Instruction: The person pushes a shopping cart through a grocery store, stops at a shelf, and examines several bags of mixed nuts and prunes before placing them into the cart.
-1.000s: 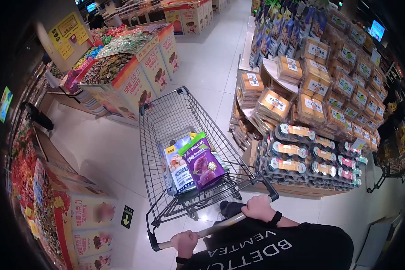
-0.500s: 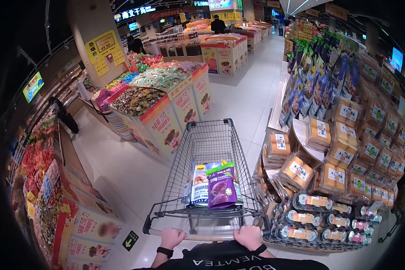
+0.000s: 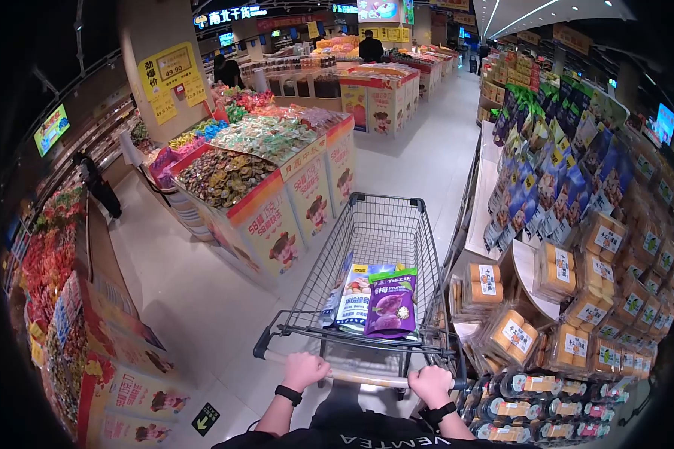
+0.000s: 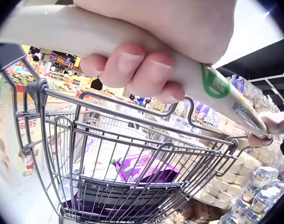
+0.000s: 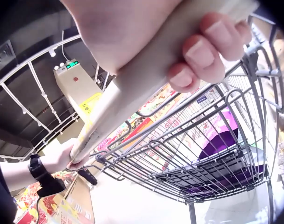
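Both hands grip the pale handle [image 3: 356, 376] of a wire shopping cart [image 3: 374, 236]. My left hand [image 3: 305, 370] holds it near the left end, its fingers curled round the bar in the left wrist view [image 4: 132, 70]. Toward the right end, my right hand [image 3: 431, 383] wraps the bar too, fingertips [image 5: 200, 53] showing beneath it. In the basket, near the handle, lie a purple bag of prunes [image 3: 391, 305] with a green top and a white and blue snack bag [image 3: 354, 299] beside it.
Bins of wrapped sweets [image 3: 236, 176] stand left of the cart, with a candy stand [image 3: 52, 269] at far left. Close on the right are packaged cakes [image 3: 513, 337] and hanging snack bags [image 3: 550, 176]. A tiled aisle [image 3: 416, 161] runs ahead; a person [image 3: 370, 48] stands farther off.
The head view has tilted up from the cart toward the aisle. The cart has straightened, then swung slightly right, closer to the cake display. Both hands keep their grip on the handle.
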Tool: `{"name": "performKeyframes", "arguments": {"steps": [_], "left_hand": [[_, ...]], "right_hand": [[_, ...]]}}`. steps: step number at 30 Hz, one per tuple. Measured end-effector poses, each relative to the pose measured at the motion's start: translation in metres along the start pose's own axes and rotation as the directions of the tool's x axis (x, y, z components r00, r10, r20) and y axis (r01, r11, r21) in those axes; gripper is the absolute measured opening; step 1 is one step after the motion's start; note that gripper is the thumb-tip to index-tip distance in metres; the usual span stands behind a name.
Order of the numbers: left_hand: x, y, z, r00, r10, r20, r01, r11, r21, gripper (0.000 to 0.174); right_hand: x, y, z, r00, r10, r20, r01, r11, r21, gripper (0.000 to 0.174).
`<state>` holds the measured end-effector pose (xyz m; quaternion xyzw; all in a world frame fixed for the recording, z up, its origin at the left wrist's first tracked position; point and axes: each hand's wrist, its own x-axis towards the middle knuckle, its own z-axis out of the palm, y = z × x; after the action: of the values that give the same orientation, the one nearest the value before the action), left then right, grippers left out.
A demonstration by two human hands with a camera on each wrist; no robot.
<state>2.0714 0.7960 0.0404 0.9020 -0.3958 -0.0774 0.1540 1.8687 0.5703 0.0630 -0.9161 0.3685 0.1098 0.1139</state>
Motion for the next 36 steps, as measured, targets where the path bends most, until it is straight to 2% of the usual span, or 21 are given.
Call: {"name": "performKeyframes", "arguments": {"steps": [3,5,8,13,15,17,18,20,23,26,27,30,31,34,36], "left_hand": [[0.054,0.001,-0.002,0.999,0.037,0.027,-0.036,0.999,-0.005,0.030],[0.086,-0.013,0.005,0.996,0.087,-0.013,-0.087,0.995,-0.040,0.032],[0.138,-0.021,-0.002,0.993,0.092,0.069,-0.088,0.995,-0.057,0.035],[0.240,-0.029,0.007,0.986,0.160,0.046,-0.158,0.987,-0.039,0.036],[0.274,-0.030,0.007,0.982,0.168,0.082,-0.164,0.985,-0.054,0.037],[0.315,-0.022,0.001,0.979,0.172,0.108,-0.164,0.983,-0.078,0.037],[0.333,-0.028,0.007,0.978,0.206,0.022,-0.204,0.976,-0.074,0.035],[0.370,-0.036,0.012,0.964,0.263,-0.046,-0.267,0.958,-0.104,0.035],[0.424,-0.039,0.016,0.952,0.301,-0.047,-0.303,0.952,-0.038,0.032],[0.474,-0.039,0.047,0.910,0.344,-0.233,-0.350,0.936,0.015,0.028],[0.490,-0.040,0.053,0.902,0.345,-0.258,-0.362,0.932,-0.020,0.026],[0.541,-0.030,0.040,0.965,0.258,-0.041,-0.261,0.961,-0.093,0.029],[0.559,-0.022,0.045,0.975,0.201,0.092,-0.187,0.972,-0.142,0.030],[0.611,-0.013,0.039,0.964,0.236,0.125,-0.227,0.971,-0.079,0.031],[0.643,-0.007,0.043,0.964,0.244,0.102,-0.239,0.969,-0.060,0.032]], "right_hand": [[0.048,0.001,-0.014,0.997,0.064,-0.032,-0.065,0.998,-0.012,0.043],[0.073,-0.007,-0.021,0.996,0.087,-0.021,-0.087,0.996,-0.002,0.043],[0.115,-0.009,-0.018,0.988,0.139,-0.063,-0.141,0.990,-0.020,0.045],[0.196,-0.009,-0.033,0.972,0.210,-0.105,-0.217,0.975,-0.054,0.045],[0.224,-0.013,-0.039,0.960,0.249,-0.128,-0.258,0.964,-0.062,0.044],[0.258,-0.007,-0.042,0.953,0.272,-0.132,-0.272,0.962,0.015,0.043],[0.273,-0.008,-0.044,0.947,0.286,-0.148,-0.285,0.958,0.027,0.043],[0.301,-0.014,-0.053,0.939,0.283,-0.194,-0.285,0.958,0.018,0.042],[0.345,-0.014,-0.061,0.919,0.305,-0.249,-0.300,0.952,0.058,0.039],[0.389,-0.007,-0.069,0.911,0.331,-0.245,-0.331,0.943,0.042,0.040],[0.402,-0.007,-0.075,0.918,0.318,-0.237,-0.317,0.947,0.042,0.040],[0.443,-0.001,-0.090,0.915,0.326,-0.236,-0.320,0.945,0.067,0.039],[0.462,0.011,-0.086,0.914,0.340,-0.222,-0.330,0.940,0.083,0.039],[0.510,0.018,-0.096,0.904,0.354,-0.239,-0.348,0.935,0.071,0.039],[0.540,0.028,-0.102,0.906,0.326,-0.270,-0.306,0.945,0.114,0.039]]}}
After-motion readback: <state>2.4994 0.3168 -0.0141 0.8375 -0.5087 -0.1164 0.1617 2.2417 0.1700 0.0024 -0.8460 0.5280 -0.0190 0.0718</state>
